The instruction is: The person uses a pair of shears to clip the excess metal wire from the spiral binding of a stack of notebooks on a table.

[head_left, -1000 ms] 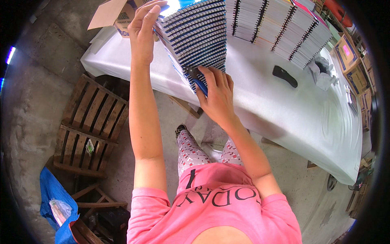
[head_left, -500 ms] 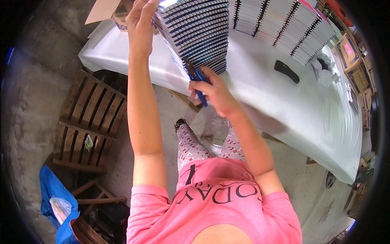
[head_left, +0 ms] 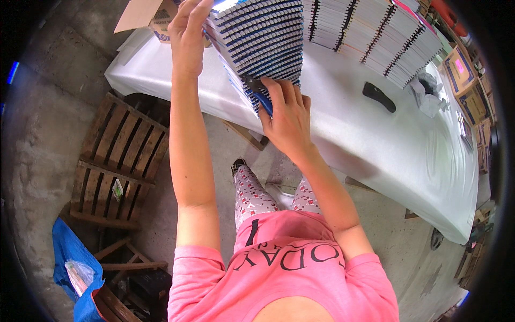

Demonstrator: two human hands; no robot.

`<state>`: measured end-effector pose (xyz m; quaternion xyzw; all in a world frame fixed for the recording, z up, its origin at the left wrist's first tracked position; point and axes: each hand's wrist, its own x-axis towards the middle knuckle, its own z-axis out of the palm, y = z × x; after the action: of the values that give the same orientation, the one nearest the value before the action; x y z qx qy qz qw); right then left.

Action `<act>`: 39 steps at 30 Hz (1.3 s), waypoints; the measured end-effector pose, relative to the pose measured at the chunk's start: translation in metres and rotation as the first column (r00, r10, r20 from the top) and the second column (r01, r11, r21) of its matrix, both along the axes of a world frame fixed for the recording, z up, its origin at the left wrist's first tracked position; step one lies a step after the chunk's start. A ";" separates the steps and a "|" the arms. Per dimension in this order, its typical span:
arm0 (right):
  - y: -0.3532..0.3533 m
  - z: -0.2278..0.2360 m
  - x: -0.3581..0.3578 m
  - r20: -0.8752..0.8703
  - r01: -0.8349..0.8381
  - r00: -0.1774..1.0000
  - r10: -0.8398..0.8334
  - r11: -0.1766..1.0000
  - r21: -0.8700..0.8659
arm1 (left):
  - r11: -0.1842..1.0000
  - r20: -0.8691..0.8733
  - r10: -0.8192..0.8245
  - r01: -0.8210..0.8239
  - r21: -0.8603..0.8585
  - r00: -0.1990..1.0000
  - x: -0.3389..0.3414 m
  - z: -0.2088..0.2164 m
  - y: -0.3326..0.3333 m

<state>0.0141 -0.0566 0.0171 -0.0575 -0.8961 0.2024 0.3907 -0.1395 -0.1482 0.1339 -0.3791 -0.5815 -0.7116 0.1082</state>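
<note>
My right hand [head_left: 288, 115] is closed round the pliers [head_left: 263, 102], which slant lengthwise away and leftward at the near end of the stack [head_left: 263, 40]. Beyond, my left hand [head_left: 189, 32] curls by its far left edge; grip, I cannot tell.

the left arm [head_left: 193, 145] reaches out almost straight, left hand [head_left: 186, 48] bent at the fingers [head_left: 197, 19]; the right arm [head_left: 333, 188] angles inward, right hand [head_left: 288, 115] curled.
</note>
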 end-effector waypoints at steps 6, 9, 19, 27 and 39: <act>0.001 0.015 0.005 -0.007 -0.221 0.857 0.515 0.356 -0.908 | 1.000 -0.029 -0.024 0.024 0.008 0.999 0.000 -0.001 -0.001; 0.002 0.010 0.006 -0.021 -0.214 0.861 0.508 0.324 -0.922 | 0.999 -0.074 -0.047 0.048 0.012 0.996 -0.014 -0.007 -0.001; -0.002 0.006 0.000 -0.162 0.022 0.986 -0.026 0.999 -0.024 | 0.998 -0.057 -0.061 0.062 0.006 0.996 -0.024 -0.011 -0.002; 0.001 0.003 -0.005 -0.093 0.037 0.995 -0.031 0.997 0.064 | 0.998 -0.079 -0.061 0.060 -0.005 0.995 -0.022 -0.012 -0.002; 0.000 0.000 -0.009 -0.114 -0.093 0.990 0.085 0.994 -0.064 | 1.000 -0.001 0.001 -0.001 -0.001 1.000 -0.002 -0.001 -0.004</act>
<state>0.0054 -0.0569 0.0170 -0.0197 -0.8672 0.2535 0.4282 -0.1414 -0.1518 0.1333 -0.3792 -0.5821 -0.7110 0.1088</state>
